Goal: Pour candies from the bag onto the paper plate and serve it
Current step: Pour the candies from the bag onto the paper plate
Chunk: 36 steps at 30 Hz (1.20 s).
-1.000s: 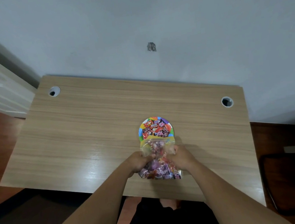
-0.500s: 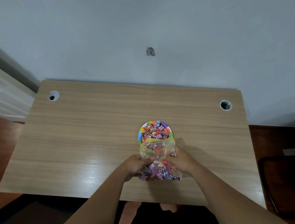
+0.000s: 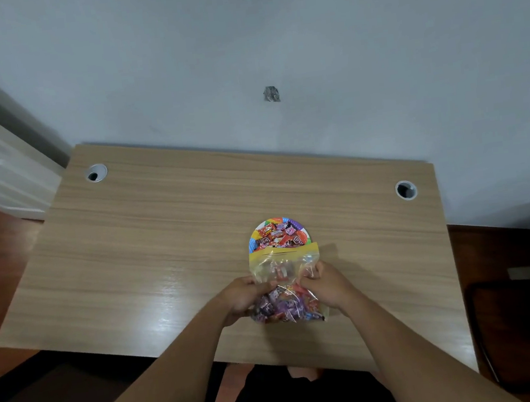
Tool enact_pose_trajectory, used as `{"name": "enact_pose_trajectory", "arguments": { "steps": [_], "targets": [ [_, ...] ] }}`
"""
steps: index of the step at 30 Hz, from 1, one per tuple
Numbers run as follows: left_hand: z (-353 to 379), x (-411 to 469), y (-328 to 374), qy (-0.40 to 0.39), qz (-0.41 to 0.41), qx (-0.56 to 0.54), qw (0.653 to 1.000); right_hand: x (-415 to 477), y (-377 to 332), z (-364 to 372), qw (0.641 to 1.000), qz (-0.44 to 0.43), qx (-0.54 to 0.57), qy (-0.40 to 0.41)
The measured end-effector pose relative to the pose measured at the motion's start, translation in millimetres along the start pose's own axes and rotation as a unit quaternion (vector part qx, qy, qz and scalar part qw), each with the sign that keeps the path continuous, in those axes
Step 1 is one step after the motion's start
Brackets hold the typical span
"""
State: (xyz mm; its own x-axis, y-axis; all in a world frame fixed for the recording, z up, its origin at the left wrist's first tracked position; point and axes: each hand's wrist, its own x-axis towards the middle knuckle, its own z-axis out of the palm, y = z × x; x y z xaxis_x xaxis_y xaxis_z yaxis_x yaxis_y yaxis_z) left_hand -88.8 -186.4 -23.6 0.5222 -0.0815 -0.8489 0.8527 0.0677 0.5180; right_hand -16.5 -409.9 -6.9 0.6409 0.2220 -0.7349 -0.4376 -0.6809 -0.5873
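both the left hand (image 3: 246, 297) and right hand (image 3: 328, 288) pinch the candy bag (image 3: 286, 284), its mouth overlapping the paper plate (image 3: 256, 238) rim

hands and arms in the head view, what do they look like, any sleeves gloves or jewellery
Both arms are bare from the bottom edge of the picture to the fingers: no sleeves show. The left hand and the right hand wear no gloves, and no watch, bracelet or ring can be seen. No markings show on either forearm.
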Motion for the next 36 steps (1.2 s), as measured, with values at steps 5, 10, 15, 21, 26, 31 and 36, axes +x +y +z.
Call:
{"name": "enact_pose_trajectory", "arguments": {
  "steps": [5, 10, 15, 21, 26, 31, 36],
  "targets": [
    [0, 1, 0, 0.010, 0.006, 0.005, 1.000, 5, 4, 1, 1.000, 0.012, -0.009, -0.015],
    [-1, 7, -4, 0.023, 0.010, 0.010, 1.000, 8, 1, 4, 0.999, 0.009, 0.028, -0.021],
    [1, 10, -4, 0.029, 0.018, 0.007, 0.999, 10, 1, 8, 0.999, 0.011, 0.021, -0.025],
    [3, 5, 2, 0.029, 0.033, 0.001, 0.999, 13, 3, 6, 0.999, 0.014, 0.027, -0.026],
    [3, 5, 2, 0.038, 0.032, -0.025, 0.998, 13, 7, 6, 0.999, 0.014, 0.029, -0.021],
    [0, 10, -2, 0.030, 0.040, -0.044, 0.998, 15, 7, 7, 1.000, 0.009, 0.022, -0.019],
    [-5, 7, -3, -0.040, 0.033, -0.079, 0.996, 15, 14, 3, 0.999, 0.027, 0.029, -0.008]
  ]
}}
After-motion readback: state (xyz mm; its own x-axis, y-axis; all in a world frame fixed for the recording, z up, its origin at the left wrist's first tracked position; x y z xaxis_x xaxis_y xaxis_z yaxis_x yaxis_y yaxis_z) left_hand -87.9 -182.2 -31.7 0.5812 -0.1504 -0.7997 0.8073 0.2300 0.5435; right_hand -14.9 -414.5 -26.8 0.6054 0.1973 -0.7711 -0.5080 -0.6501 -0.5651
